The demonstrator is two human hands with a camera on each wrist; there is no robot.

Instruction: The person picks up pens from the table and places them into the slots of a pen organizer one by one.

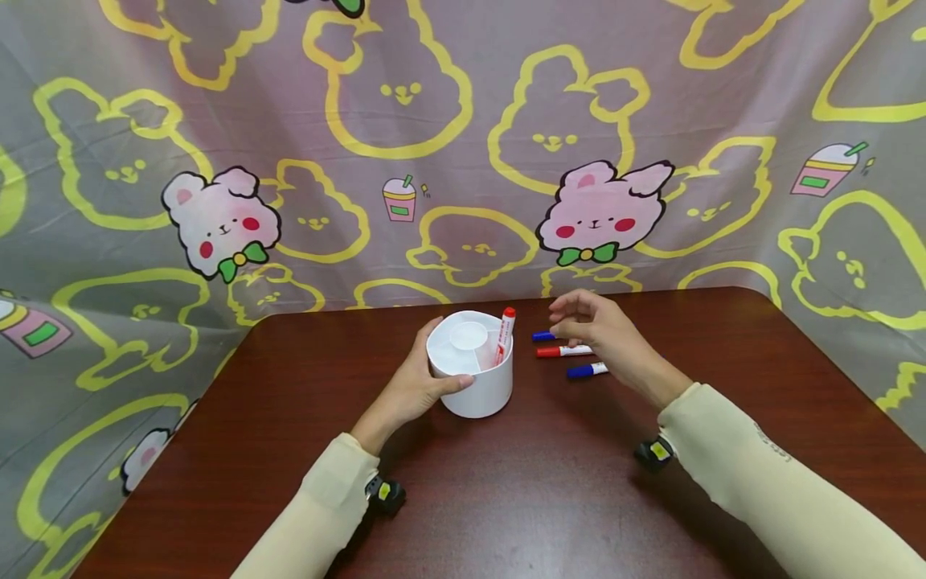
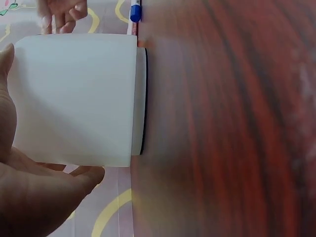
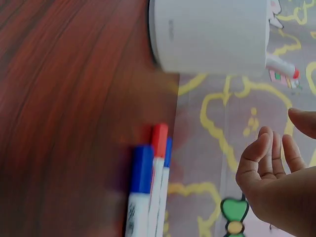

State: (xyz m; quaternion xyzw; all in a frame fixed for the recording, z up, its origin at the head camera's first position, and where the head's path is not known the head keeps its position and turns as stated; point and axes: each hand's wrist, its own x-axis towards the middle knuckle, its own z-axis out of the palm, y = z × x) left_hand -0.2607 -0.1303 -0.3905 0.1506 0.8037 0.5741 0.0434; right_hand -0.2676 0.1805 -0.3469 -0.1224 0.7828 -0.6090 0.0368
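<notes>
A white round holder (image 1: 473, 370) with inner compartments stands on the dark wooden table (image 1: 506, 482). My left hand (image 1: 415, 386) grips its left side, thumb on the front wall; the left wrist view shows the holder's wall (image 2: 74, 98) in that grip. One red-capped marker (image 1: 504, 334) stands in the holder, its tip also showing in the right wrist view (image 3: 284, 66). To the right lie three markers: a blue one (image 1: 542, 336), a red one (image 1: 560, 351) and another blue one (image 1: 586, 371). My right hand (image 1: 586, 326) hovers just above them, fingers loosely curled and holding nothing.
A cloth backdrop (image 1: 463, 145) printed with rabbits hangs behind and beside the table. Small black trackers sit at both wrists (image 1: 383, 492), (image 1: 654, 452). Bare table surface stretches in front of the holder and to the far right.
</notes>
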